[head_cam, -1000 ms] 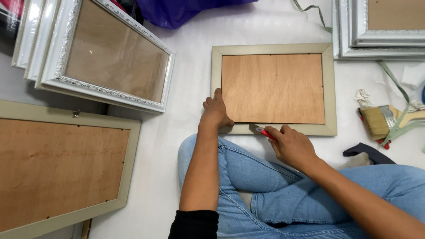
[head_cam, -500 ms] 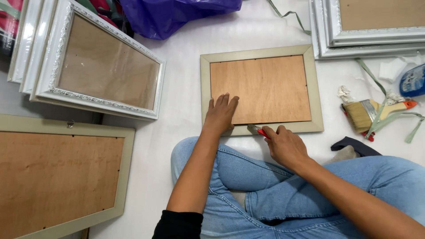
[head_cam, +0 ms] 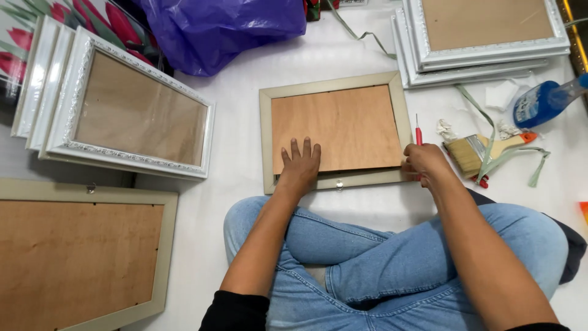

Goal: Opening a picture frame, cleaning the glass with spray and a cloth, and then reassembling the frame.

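Head view: the face-down grey picture frame [head_cam: 334,132] lies before the crossed legs, its backing board already seated. The left hand [head_cam: 300,164] is pressed flat on it; the right hand [head_cam: 422,162] is clamped on a red-handled tool [head_cam: 418,132] at the right edge, fastening apparently unfinished.

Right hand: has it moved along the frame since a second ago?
Yes. The right hand with its red-handled tool went from the near edge of the frame, beside the left hand, to the frame's right near corner.
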